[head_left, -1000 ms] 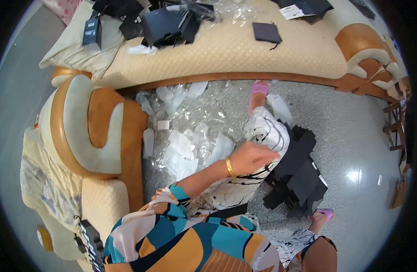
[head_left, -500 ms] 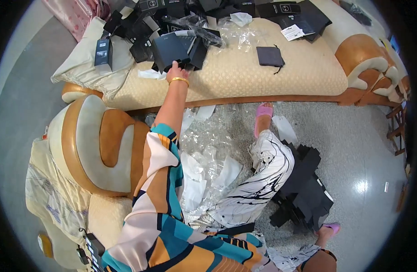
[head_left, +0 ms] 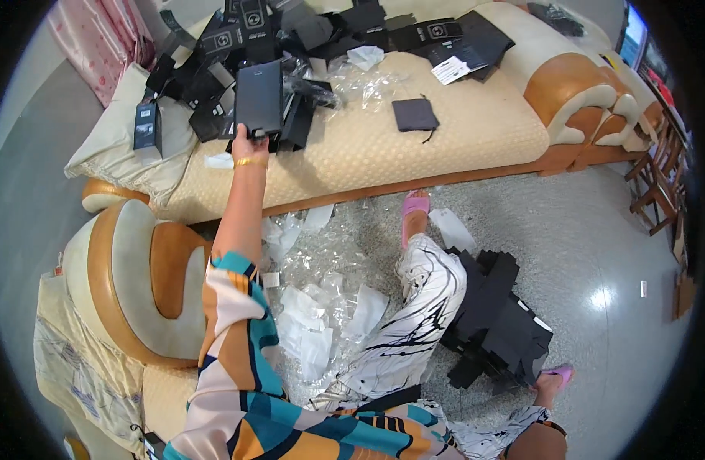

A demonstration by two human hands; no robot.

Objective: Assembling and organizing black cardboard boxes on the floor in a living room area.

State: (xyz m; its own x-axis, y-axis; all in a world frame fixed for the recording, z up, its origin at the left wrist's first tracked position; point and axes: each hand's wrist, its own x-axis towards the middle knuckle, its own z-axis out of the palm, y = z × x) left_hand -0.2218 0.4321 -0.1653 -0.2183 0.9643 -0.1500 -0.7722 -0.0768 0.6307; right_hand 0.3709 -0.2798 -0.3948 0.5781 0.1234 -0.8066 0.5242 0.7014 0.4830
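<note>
My left hand is closed on the lower end of a dark, flat rectangular box, over the front of the sofa seat. Part of the fingers is hidden by the box. A heap of black boxes and open cartons lies just behind and beside it, with clear plastic wrap among them. Left of the hand, a small dark box leans on the white pillow. White paper lies near my wrist. My right hand is out of view.
A small dark drawstring pouch lies on the cream sofa. Plastic wrap and white paper litter the floor between the sofa and my legs. Flattened black cartons are piled by my feet. A rounded sofa arm stands at left.
My left hand has raised the dark box out of the heap's front, turning it more upright. The whole view has shifted, so the sofa sits lower and further left.
</note>
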